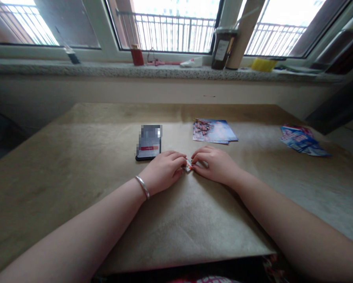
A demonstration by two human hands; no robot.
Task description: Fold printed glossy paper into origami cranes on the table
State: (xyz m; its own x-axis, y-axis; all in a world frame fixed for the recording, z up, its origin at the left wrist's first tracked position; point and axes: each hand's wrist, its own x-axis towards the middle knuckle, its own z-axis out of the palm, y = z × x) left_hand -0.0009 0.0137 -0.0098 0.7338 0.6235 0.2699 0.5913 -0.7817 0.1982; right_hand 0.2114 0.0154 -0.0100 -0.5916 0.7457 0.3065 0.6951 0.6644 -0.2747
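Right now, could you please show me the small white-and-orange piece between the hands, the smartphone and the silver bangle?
Small white-and-orange piece (188,166): head view, on its exposed middle.
Smartphone (149,142): head view, on its screen.
Silver bangle (143,187): head view, on the band's outer face.

The left forearm (87,228) reaches in bare from the near left, the right forearm (291,216) from the near right, both slanting toward the middle. The left hand (166,169) lies palm down, fingers curled and pointing right. The right hand (217,163) faces it, fingers bent leftward, its thumb (201,171) on the near side below an arched index finger. The two sets of fingertips almost meet, each grip drawn into a pinch.
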